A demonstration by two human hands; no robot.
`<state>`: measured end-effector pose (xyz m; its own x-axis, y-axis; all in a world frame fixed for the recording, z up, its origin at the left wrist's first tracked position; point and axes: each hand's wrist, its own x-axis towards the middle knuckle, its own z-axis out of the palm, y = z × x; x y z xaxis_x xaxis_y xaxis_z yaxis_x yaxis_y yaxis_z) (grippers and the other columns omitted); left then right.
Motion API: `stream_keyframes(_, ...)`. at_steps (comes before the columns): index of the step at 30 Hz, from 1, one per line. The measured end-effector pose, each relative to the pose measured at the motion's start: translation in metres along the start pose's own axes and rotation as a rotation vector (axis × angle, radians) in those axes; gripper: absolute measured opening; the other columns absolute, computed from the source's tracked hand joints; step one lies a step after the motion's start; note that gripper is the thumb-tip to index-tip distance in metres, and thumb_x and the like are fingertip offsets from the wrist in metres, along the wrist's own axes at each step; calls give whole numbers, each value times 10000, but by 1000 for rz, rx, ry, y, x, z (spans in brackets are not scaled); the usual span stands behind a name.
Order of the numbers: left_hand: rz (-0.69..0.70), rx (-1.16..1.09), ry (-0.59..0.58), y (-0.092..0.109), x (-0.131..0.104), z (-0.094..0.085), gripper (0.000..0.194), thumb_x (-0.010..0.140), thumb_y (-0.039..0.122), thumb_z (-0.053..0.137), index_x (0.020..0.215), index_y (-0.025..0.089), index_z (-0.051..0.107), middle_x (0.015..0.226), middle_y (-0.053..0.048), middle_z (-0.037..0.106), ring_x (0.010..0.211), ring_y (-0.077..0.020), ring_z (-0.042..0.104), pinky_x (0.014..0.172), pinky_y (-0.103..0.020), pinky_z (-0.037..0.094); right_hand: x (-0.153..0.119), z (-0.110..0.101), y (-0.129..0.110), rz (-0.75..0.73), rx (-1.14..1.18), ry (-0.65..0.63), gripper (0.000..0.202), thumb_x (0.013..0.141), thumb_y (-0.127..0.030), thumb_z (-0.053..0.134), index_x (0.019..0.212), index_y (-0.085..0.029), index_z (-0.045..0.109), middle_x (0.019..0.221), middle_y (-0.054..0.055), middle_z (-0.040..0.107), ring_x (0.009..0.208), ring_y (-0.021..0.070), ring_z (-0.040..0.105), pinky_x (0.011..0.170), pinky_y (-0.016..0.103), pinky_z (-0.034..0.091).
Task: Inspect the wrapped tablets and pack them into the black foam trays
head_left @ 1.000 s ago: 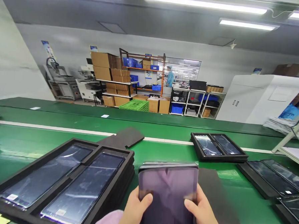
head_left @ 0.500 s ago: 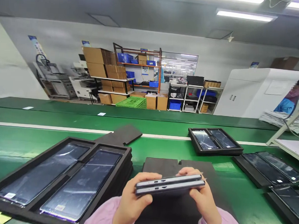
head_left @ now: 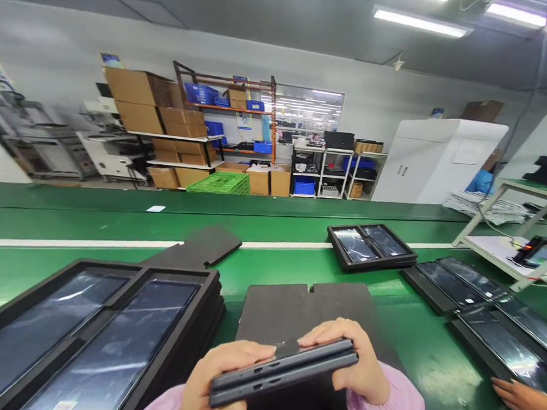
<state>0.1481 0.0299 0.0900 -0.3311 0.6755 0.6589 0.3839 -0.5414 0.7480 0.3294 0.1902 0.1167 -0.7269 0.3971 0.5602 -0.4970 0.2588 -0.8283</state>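
My left hand [head_left: 199, 375] and my right hand [head_left: 361, 355] grip the two ends of a pair of dark tablets [head_left: 285, 372]. The tablets lie one against the other, their port edges toward me. Thumbs are underneath and fingers over the top. Below them is a black foam panel [head_left: 277, 306] with a notch in its far edge. To the left stands a stack of black foam trays [head_left: 213, 306]; the top one has two compartments, each with a dark-screened tablet [head_left: 103, 349] in film.
Another foam tray [head_left: 366, 268] with two screens sits at the back right. More trays with screens [head_left: 504, 345] lie at the right, where another person's hand [head_left: 526, 402] touches one. A foam sheet [head_left: 202, 245] lies behind the left stack. A metal-legged stand [head_left: 479, 213] rises far right.
My view has turned to the right. The two tablets have come lower and nearer, still held in both hands and tilted more. Another person's hand has come into view at the right.
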Motion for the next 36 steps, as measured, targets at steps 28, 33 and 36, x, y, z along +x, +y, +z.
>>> stream_keyframes(28, -186, -33, 332, -46, 23, 8, 510, 630, 679, 621, 710, 176, 651, 679, -64, 670, 656, -217, 610, 656, -316, 485, 3, -28, 38, 501, -481, -76, 262, 637, -302, 717, 881, -208, 712, 903, 91, 712, 870, 316, 647, 846, 454, 484)
stream_keyframes(33, -633, -235, 540, -76, 53, 29, 526, 681, 664, 581, 792, 153, 634, 818, -62, 666, 814, -212, 593, 776, -318, 460, 20, -8, 18, 357, -577, -40, 333, 692, -206, 558, 1017, -176, 622, 785, 31, 673, 715, 229, 603, 683, 330, 484)
stream_keyframes(36, -776, -402, 478, -90, 57, 55, 530, 740, 602, 562, 966, 126, 617, 1071, -139, 644, 1019, -251, 580, 921, -371, 424, 37, 13, -8, 376, -531, -84, 439, 683, -143, 514, 1116, -206, 552, 785, -15, 636, 665, 164, 545, 615, 250, 441)
